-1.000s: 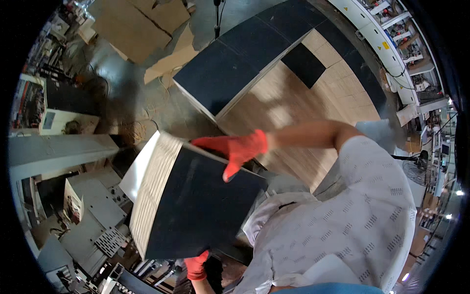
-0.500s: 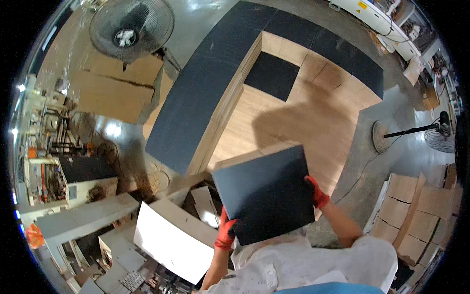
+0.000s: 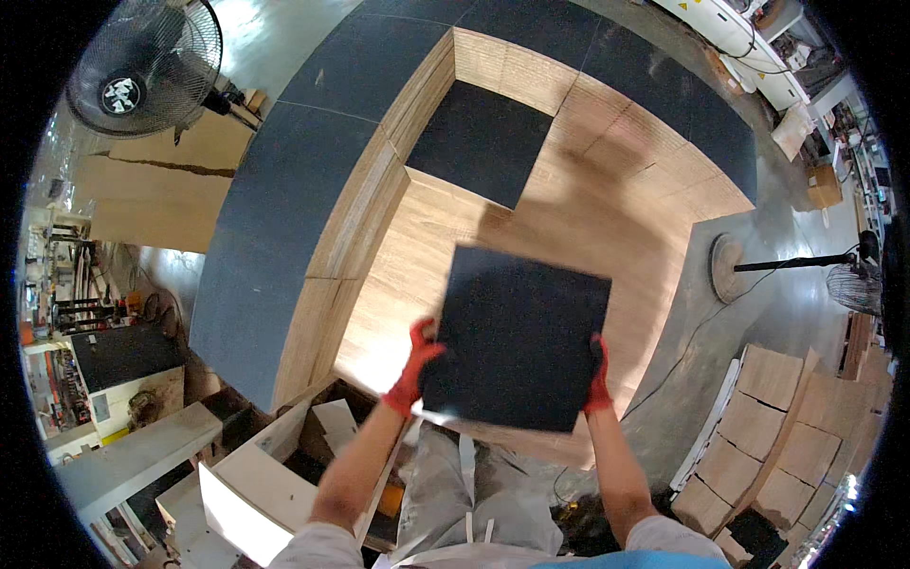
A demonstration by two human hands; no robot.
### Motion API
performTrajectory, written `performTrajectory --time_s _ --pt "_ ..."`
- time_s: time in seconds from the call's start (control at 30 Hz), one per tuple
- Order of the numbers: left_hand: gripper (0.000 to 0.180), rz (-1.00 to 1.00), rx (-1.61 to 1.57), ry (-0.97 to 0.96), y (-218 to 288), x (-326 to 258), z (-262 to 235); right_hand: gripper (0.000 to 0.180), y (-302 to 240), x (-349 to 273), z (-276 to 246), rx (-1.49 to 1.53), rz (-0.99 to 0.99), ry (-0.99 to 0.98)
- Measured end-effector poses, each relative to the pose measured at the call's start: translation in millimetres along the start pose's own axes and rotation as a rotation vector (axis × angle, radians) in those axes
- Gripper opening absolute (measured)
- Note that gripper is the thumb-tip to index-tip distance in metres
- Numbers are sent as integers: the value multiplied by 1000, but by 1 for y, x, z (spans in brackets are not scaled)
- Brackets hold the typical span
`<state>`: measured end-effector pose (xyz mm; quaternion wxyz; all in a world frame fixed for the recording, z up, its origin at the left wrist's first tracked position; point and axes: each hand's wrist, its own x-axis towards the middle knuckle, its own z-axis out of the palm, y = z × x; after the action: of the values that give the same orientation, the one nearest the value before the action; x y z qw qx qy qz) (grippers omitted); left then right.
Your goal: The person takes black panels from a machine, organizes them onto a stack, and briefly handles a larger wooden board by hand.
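I hold a square black panel (image 3: 519, 337) flat in front of me, over a light wooden surface (image 3: 569, 209). My left hand (image 3: 414, 367), in a red glove, grips the panel's left edge. My right hand (image 3: 597, 375), also in a red glove, grips its right edge. Further ahead another black square panel (image 3: 479, 142) lies in the inner corner of the wood. Tall stacks of black-topped boards (image 3: 275, 218) wrap around the wood on the left and at the back.
A floor fan (image 3: 142, 62) stands at the far left by brown sheets (image 3: 152, 194). A second fan on a round base (image 3: 730, 267) is on the right. Stacked wooden boards (image 3: 777, 427) sit at lower right. White panels (image 3: 237, 493) and benches are at lower left.
The view has swung from the white boards on the left to the wooden surface. The black panel has come up level in front of me and further over the wood, both hands still on it.
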<state>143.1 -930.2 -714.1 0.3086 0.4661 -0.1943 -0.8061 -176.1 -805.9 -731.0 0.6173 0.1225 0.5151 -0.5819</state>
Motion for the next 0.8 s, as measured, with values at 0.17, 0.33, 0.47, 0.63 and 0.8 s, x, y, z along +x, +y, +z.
performTrajectory --time_s 0.17,0.33,0.47,0.63,0.8 --pt "52 499 655 -331 77 187 -64 58 -63 130 124 -47 -167 -216" --pt "39 160 149 -333 154 294 -18 57 -99 224 176 -41 -315 -281" --pt "40 175 384 -284 193 289 -14 54 -88 227 205 5 -234 -355" --pt "35 518 -67 1 142 271 -44 56 -95 276 168 -82 -451 -207" --pt "40 466 -492 122 -79 208 -59 51 -79 265 181 -76 -493 -218"
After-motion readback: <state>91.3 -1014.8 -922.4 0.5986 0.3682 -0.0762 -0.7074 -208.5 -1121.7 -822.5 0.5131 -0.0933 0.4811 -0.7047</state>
